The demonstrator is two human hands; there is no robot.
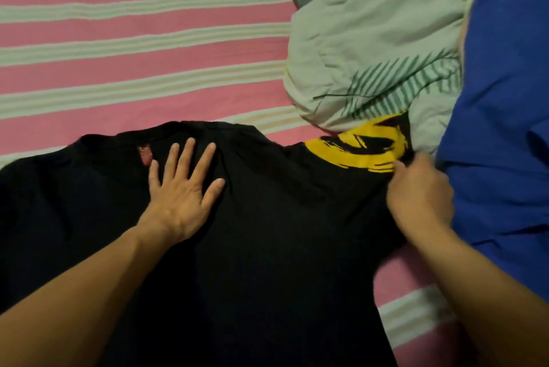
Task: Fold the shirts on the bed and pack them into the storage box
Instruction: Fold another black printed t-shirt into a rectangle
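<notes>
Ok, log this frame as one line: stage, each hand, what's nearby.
stage: folding black shirt | left hand: flat on shirt | right hand: pinching printed edge | nearby: blue garment, pale garment

We see only two arms and two hands of our person. The left forearm point(89, 286) comes in from 7 o'clock, bare along all its visible length, and no sleeve edge reaches into view. The left hand point(181, 197), a little to 9 o'clock of centre, shows its back: ridged tendons, plain knuckles, and fingers point(185, 158) with short, trimmed nails. The right forearm point(481, 283) enters from 4 o'clock, likewise bare. The right hand point(419, 191), toward 3 o'clock, is slightly blurred, so we cannot make out its nails.
</notes>
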